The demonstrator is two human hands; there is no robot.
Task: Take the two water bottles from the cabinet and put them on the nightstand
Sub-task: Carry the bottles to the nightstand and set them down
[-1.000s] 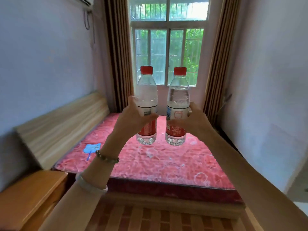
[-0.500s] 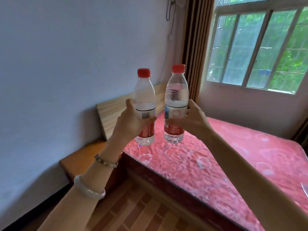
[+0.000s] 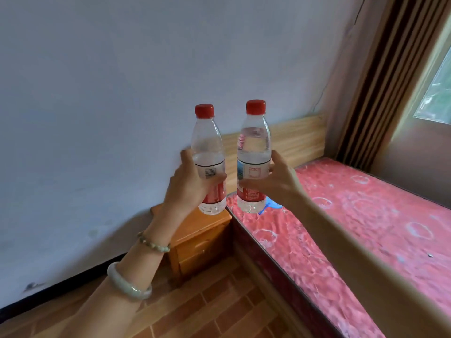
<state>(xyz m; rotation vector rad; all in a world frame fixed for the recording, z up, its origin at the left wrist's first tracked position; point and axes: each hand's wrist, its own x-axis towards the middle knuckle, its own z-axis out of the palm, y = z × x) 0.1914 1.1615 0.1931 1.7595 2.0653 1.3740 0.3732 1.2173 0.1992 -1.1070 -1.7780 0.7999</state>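
two clear water bottles held upright side by side at the centre of the frame, red caps up, a narrow gap between them, not touching; left bottle [image 3: 209, 164] wrapped at its label by the left hand [image 3: 189, 185], fingers curled round the far side and thumb across the front; right bottle [image 3: 253, 159] gripped the same way by the right hand [image 3: 275, 182], thumb over the red part of the label; both hands closed firmly on their bottles, both bottles in mid-air, resting on nothing; left bottle leaning slightly to the left, right bottle close to vertical; below the left bottle, lower in the frame, the wooden nightstand [image 3: 202, 237] with a drawer front, standing against the wall and just beside the bed; red patterned mattress [image 3: 353, 223] filling the lower right, pale wooden headboard [image 3: 295, 140] behind the bottles; small blue object [image 3: 271, 206] on the mattress just behind the right bottle's base; beaded bracelet [image 3: 153, 243] and pale bangle [image 3: 128, 284] on the left wrist; striped curtain [image 3: 385, 76] at upper right; brick-patterned floor [image 3: 207, 311] along the bottom.
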